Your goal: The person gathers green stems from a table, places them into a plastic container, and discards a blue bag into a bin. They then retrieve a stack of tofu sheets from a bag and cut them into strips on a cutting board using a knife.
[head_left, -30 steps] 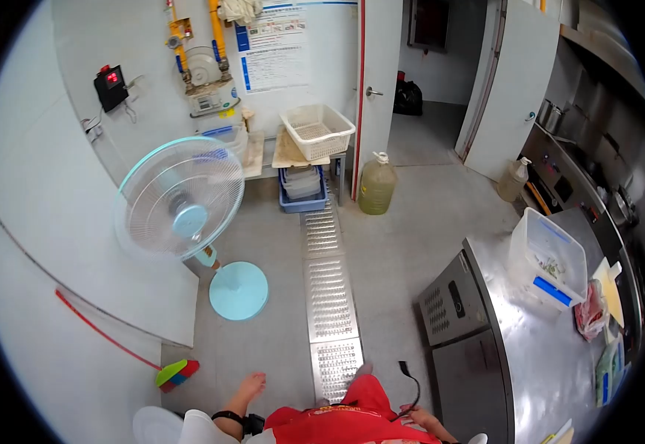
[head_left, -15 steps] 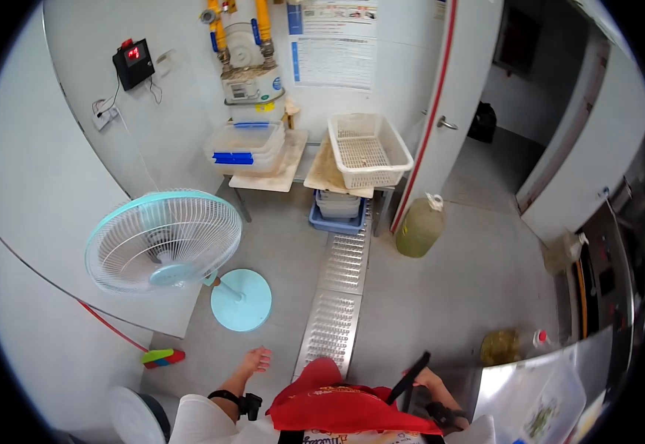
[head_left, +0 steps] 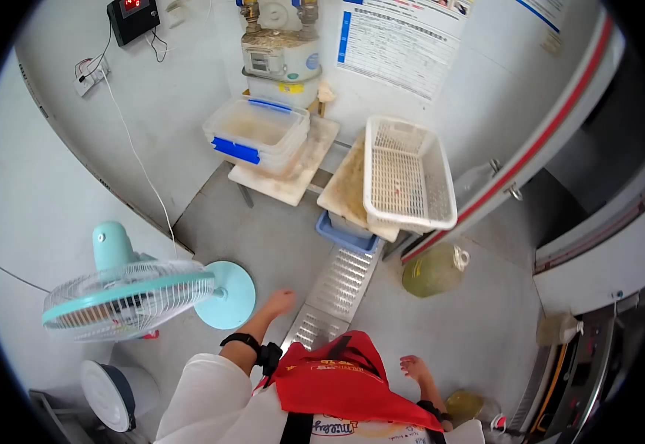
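The fan base (head_left: 226, 305) is seen near the left fingers (head_left: 284, 297), their spacing unclear; the right fingers (head_left: 409, 362) are spread apart.

A black box (head_left: 134, 21) with red digits hangs on the wall (head_left: 171, 92) near a socket (head_left: 91, 78), with a gas meter (head_left: 282, 61) and a poster (head_left: 400, 48) farther right; a greenish jug (head_left: 432, 272) stands on the floor (head_left: 485, 333) by the red-edged door (head_left: 537, 146), and a white-lidded bucket (head_left: 105, 396) at the lower left
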A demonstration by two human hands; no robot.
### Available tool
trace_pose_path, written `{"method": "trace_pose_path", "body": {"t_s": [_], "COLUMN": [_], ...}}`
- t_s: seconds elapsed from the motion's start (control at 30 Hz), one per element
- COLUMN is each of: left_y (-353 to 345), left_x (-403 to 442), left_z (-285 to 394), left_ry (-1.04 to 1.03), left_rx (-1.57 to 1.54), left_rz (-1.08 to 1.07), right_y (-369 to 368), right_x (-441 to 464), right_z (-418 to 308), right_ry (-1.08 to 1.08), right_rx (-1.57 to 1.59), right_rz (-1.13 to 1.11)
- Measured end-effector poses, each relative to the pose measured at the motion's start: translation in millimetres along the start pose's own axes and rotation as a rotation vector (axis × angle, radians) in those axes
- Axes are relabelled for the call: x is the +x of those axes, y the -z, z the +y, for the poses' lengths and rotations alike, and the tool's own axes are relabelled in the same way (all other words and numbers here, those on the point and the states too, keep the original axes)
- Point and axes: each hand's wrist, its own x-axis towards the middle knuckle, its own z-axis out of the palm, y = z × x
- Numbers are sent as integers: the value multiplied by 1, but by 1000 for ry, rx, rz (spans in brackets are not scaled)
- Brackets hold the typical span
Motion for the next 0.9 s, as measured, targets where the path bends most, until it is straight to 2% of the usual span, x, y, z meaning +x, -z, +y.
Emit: {"method": "trace_pose_path", "body": {"t_s": [0.07,0.17,0.2,0.27,0.33,0.4,0.47,0.63,0.77,0.9], "left_y": [-4,9,20,50,83,115,146,201,224,235], "left_x": [60,125,138,152,154,161,193,291,375,392], "left_z": [28,88,109,161,221,272,304,360,354,351], "left_ry": [-211,-410,-420,-449,-458,-557,-579,-491,-278,-221], "left_rx": [210,348,341,323,404,418,383,548,780,894], "left_rz": [2,-20,31,140,428,650,724,725,583,470], "right_y": [19,56,68,93,108,120,115,90,73,66], "right_x": [18,54,65,82,118,149,161,181,182,178], "right_z": [-31,-93,-114,-172,-236,-291,-353,-436,-433,-425], "right_ry": [-24,42,77,128,198,260,310,344,264,147], "right_rx": [103,322,408,488,524,505,494,500,567,568], "right_rz": [10,-17,-38,-117,-198,-260,-273,-244,-120,9]}}
